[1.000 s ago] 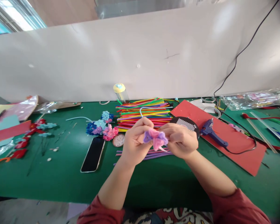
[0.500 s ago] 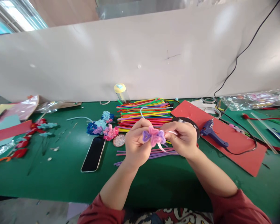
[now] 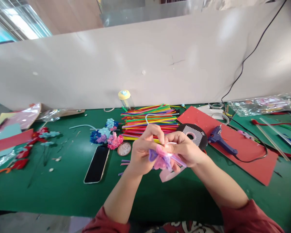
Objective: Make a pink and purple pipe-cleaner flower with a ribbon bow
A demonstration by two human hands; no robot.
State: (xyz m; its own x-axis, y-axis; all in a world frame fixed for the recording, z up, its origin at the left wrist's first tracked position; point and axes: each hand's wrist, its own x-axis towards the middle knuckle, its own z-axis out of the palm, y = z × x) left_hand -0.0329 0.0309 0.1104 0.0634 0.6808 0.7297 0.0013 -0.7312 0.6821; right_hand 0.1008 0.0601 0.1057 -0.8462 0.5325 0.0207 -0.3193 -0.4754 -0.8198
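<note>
Between my two hands is a pink and purple pipe-cleaner flower (image 3: 161, 158). My left hand (image 3: 145, 152) is closed round its left side, fingers pinched near the top. My right hand (image 3: 184, 150) pinches at the flower's right side, where a pale pink ribbon (image 3: 169, 175) loops down below the fingers. Exactly how the ribbon meets the flower is hidden by my fingertips. A light blue pipe cleaner (image 3: 147, 118) curves up just behind my left hand. Behind both hands lies a pile of coloured pipe cleaners (image 3: 147, 121).
A phone (image 3: 97, 164), finished fuzzy flowers (image 3: 106, 131) and a round dish of beads (image 3: 124, 148) lie left of my hands. To the right are a black dotted disc (image 3: 196, 134), a glue gun (image 3: 219, 139) with its cord and a red board (image 3: 252, 161). A yellow-lidded jar (image 3: 126, 99) stands behind.
My hands have come closer together and the flower has tilted and turned. The ribbon now hangs as a wider loop beneath my right hand, and more of the black disc shows.
</note>
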